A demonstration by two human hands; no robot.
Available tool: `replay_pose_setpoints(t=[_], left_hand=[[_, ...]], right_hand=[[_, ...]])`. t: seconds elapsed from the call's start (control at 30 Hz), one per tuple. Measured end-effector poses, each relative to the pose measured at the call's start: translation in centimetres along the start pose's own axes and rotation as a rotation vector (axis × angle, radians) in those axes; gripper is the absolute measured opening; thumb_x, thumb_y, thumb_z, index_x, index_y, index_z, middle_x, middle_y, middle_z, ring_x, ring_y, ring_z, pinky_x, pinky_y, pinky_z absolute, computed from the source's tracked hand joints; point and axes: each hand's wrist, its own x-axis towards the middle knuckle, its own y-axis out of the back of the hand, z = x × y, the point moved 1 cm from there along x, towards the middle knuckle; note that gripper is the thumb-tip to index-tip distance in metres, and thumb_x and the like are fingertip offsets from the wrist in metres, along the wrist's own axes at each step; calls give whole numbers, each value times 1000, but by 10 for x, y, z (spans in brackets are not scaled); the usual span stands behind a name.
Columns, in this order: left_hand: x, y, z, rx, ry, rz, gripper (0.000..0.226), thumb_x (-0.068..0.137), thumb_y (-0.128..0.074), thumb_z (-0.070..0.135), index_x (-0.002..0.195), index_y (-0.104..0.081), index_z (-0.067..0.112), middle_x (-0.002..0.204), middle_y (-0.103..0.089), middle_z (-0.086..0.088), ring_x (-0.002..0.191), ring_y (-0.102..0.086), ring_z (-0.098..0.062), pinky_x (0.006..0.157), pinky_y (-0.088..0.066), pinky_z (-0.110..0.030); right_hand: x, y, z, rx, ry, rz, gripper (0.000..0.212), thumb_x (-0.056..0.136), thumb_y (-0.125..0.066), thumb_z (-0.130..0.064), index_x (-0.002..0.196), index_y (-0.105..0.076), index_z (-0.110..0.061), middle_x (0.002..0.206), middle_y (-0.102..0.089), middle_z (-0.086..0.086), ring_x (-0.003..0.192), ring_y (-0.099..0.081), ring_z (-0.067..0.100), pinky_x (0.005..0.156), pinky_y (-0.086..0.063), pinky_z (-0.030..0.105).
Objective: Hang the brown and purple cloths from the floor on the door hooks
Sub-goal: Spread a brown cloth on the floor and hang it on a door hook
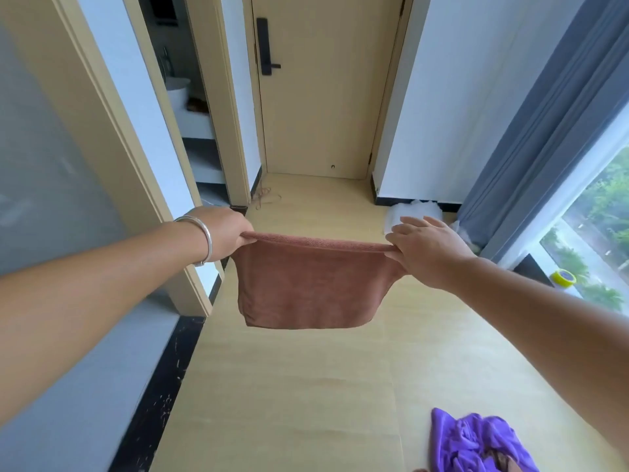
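Note:
A brown cloth hangs spread out in the air in front of me, well above the floor. My left hand, with a silver bangle on the wrist, pinches its top left corner. My right hand pinches the top right corner with thumb and forefinger, the other fingers spread. The top edge is stretched taut between both hands. A purple cloth lies crumpled on the floor at the lower right. The beige door with a black handle stands shut straight ahead; no hooks are visible on it.
Light wooden floor runs toward the door. A frosted glass partition and an open doorway to a washroom are on the left. Grey curtain and window on the right, white stuff below it, a yellow tape roll on the sill.

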Motion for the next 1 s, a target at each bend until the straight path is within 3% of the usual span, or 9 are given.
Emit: replay_pose_setpoints(t=[0.37,0.5,0.7,0.77,0.8,0.83,0.87,0.93,1.0], left_hand=[[-52,181,5,162,60,234,37,104,-28,35,77,-51,23,71,-52,6,60,-45,-12,53,-32,-27],[-69,222,7,155,86,276,36,103,-28,31,88,-59,21,80,-57,4,70,-51,-16,56,-34,-27],[-91,259,14,43,100,306,36,105,-29,29,89,-57,15,83,-56,0,69,-47,-16,56,-32,-25],[-97,264,15,37,100,323,39,105,-27,31,93,-61,14,88,-61,-1,74,-51,-17,66,-39,-28],[-99,267,15,45,106,323,41,105,-25,31,96,-62,16,94,-64,0,82,-55,-17,81,-43,-33],[-100,267,15,58,117,312,43,105,-22,31,98,-63,18,101,-65,2,96,-56,-18,99,-37,-43],[-99,269,15,75,129,304,45,105,-19,29,101,-64,21,109,-65,4,114,-53,-18,112,-21,-52],[-98,271,19,89,146,301,49,103,-16,25,109,-64,29,126,-59,7,139,-32,-16,116,3,-57],[-97,274,22,71,145,304,49,103,-16,24,114,-63,34,134,-54,9,146,-17,-14,115,9,-57]], right_hand=[[-24,164,70,-56,-120,259,41,100,-27,-49,117,-59,-28,122,-56,-13,132,-36,12,107,-28,30],[-38,206,81,-59,-152,304,40,101,-28,-47,116,-59,-27,123,-57,-12,132,-36,12,109,-27,30],[-56,249,89,33,-194,327,39,102,-30,-45,115,-60,-24,119,-57,-11,131,-38,14,112,-28,35],[-61,257,92,56,-195,347,38,102,-30,-44,111,-61,-24,114,-58,-10,129,-40,15,110,-30,35],[-63,260,94,64,-193,350,38,102,-30,-44,109,-62,-24,111,-58,-10,128,-41,15,110,-31,35],[-64,263,96,69,-192,343,38,102,-30,-44,108,-62,-24,111,-58,-10,128,-41,15,110,-31,35],[-65,265,99,70,-190,340,39,102,-30,-44,109,-62,-24,112,-58,-10,129,-40,14,110,-30,35],[-67,266,104,78,-186,341,38,102,-30,-43,106,-62,-23,114,-57,-9,131,-37,15,111,-29,35],[-68,266,109,110,-190,358,35,102,-30,-43,99,-58,-23,115,-57,-7,134,-35,15,112,-29,35]])
